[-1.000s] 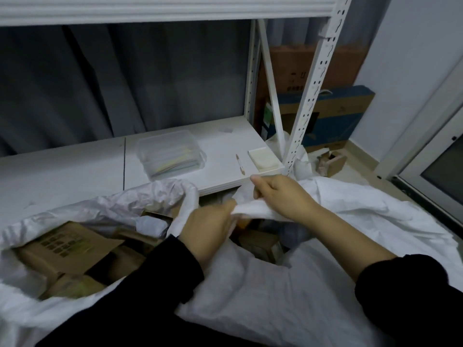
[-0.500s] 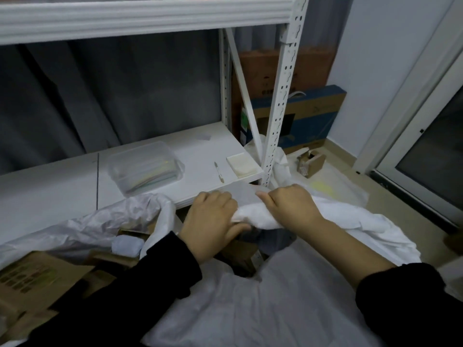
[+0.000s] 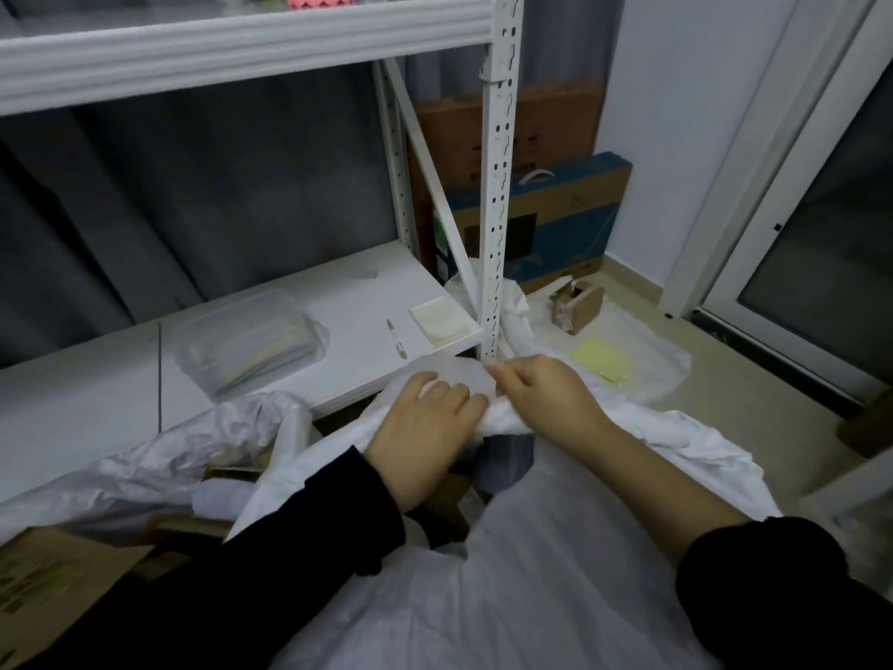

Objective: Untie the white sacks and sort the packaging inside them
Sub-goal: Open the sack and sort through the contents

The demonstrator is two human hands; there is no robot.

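Observation:
A large white sack (image 3: 555, 573) fills the lower middle of the view, its mouth partly open with dark packaging (image 3: 505, 459) showing inside. My left hand (image 3: 425, 427) grips the bunched rim of the sack from the left, fingers curled over the fabric. My right hand (image 3: 546, 394) pinches the same rim just to the right, thumb and fingers closed on the fabric. A second white sack (image 3: 159, 461) lies open at the left, with brown cardboard packaging (image 3: 63, 587) inside it.
A white metal shelf (image 3: 367, 302) stands right behind the sacks; it holds a clear plastic box (image 3: 251, 345), a pen (image 3: 396, 338) and a pale pad (image 3: 442, 321). Its upright post (image 3: 497, 186) is near my right hand. Flat cartons (image 3: 555, 224) lean on the wall. A glass door (image 3: 821, 234) is at right.
Both hands have stayed on the sack's rim and drawn closer together, bunching the fabric. The view has swung to the right, so the left sack has slid towards the edge.

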